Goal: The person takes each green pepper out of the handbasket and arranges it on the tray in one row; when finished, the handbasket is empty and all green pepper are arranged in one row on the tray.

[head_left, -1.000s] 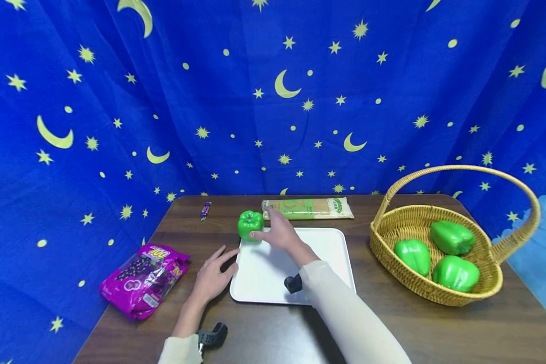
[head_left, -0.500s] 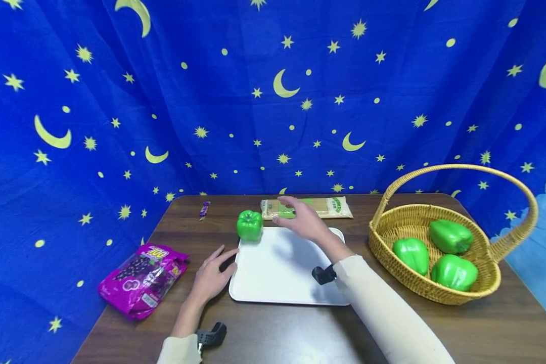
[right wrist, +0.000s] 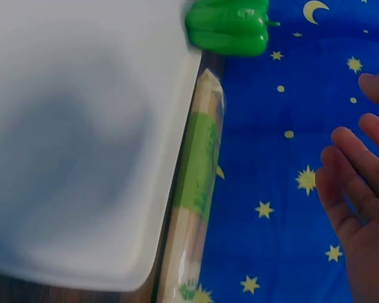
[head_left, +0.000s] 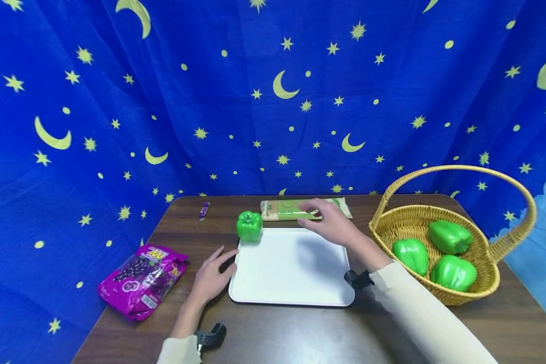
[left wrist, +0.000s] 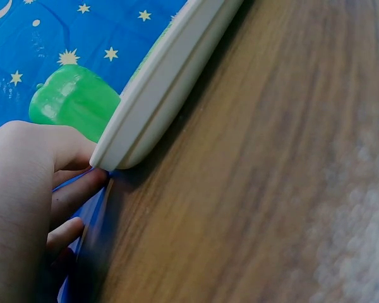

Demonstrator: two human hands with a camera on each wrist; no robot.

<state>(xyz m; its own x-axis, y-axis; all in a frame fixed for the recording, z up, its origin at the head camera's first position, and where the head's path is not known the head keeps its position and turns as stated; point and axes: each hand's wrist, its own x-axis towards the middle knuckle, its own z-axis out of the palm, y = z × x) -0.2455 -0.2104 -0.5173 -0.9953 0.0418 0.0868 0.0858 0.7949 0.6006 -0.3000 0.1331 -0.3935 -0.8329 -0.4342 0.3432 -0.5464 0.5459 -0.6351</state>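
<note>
A tray [head_left: 286, 283] is lying with a pepper [head_left: 249, 227] at its far-left corner, a packet [head_left: 282, 210] behind, a bag [head_left: 142, 280] left; a basket [head_left: 402, 222], right, is holding three peppers [head_left: 453, 273].

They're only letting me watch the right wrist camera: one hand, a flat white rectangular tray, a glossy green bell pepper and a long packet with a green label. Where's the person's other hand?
Observer: The left hand is at the left edge of the white rectangular tray.

Visitor: Neat! Is there anything off to the right that I'm missing?

Observer: Yes, a tan woven basket with a tall arched handle, holding three glossy green bell peppers.

Visitor: And over on the far left?

Observer: A shiny purple bag with grapes pictured on it lies on the brown wooden table.
</note>
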